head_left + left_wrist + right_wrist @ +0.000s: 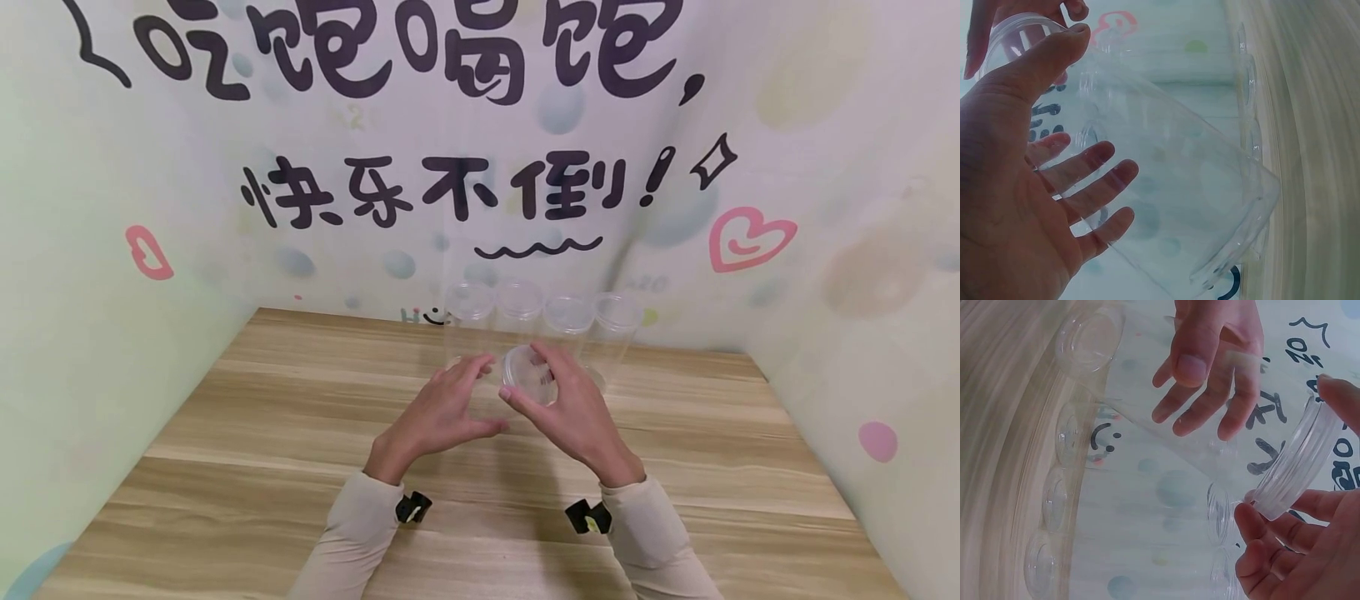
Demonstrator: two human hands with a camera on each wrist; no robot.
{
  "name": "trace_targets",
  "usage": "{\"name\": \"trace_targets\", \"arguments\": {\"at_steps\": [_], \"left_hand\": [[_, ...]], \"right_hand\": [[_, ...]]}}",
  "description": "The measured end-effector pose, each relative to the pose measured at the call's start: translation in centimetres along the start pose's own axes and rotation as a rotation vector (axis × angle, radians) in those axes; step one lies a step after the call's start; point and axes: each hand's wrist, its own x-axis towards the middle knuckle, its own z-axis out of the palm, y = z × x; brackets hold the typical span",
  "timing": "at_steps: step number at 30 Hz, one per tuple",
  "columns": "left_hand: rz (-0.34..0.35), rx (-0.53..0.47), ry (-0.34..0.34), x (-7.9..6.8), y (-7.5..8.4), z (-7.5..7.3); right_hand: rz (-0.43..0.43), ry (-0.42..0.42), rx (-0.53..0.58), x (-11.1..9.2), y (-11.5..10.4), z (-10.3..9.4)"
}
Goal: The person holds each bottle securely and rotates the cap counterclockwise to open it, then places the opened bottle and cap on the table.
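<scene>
A clear plastic jar (1172, 156) is held at a slant over the table, its base pointing down and away from the lid end. My left hand (442, 408) grips the jar's body, thumb on one side and fingers on the other; the fingers show through the clear wall in the left wrist view. At the jar's upper end, my right hand (573, 408) holds the round clear screw lid (1294, 459) by its rim between thumb and fingers. The lid's flat top faces up in the head view.
Several more clear jars with lids (567, 315) stand in a row at the back of the wood-grain table (300, 400), close to the printed wall cloth (420, 242). Pale walls close in the table on the left and right.
</scene>
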Motion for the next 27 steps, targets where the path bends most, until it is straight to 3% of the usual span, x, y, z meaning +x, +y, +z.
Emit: {"name": "trace_targets", "arguments": {"at_steps": [27], "left_hand": [[-0.016,-0.023,-0.045,-0.11,-0.17,-0.3]], "right_hand": [[-0.075,-0.075,0.089,-0.16,0.18,-0.69]]}}
